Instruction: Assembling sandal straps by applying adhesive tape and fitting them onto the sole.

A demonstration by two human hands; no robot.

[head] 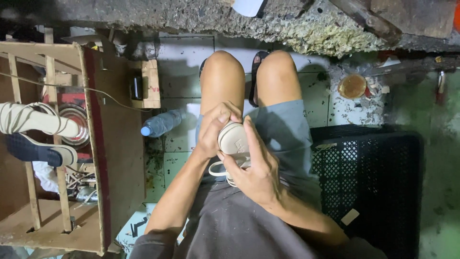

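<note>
Grimy pale floor tiles [179,72] below, rough crumbling concrete ledge [306,29] across the top of the frame, seen from above over a seated person's bare knees and grey shorts. At centre, resting over the lap: a cream-coloured sandal [233,144], sole turned up and smooth, oval toe end pointing to the upper part of the frame, thin pale straps looping out beneath at lower centre. Left hand [214,128] closed round the toe end from the left, fingers curled over the top edge, thumb pressed on the sole. Right hand [256,168] cupped against the right side and heel, fingers stretched up along the sole's edge, palm wrapped under the straps. Both forearms angled inward from the bottom of the frame, meeting over the lap. At left, a wooden rack [96,144] carrying another strappy cream sandal [33,120] and a dark-soled one [38,151]. Lying on the tiles at centre left, a plastic bottle with blue cap [160,123]. At right, a black plastic crate [369,182]; above it, a small round tin of brownish stuff [352,86]
</note>
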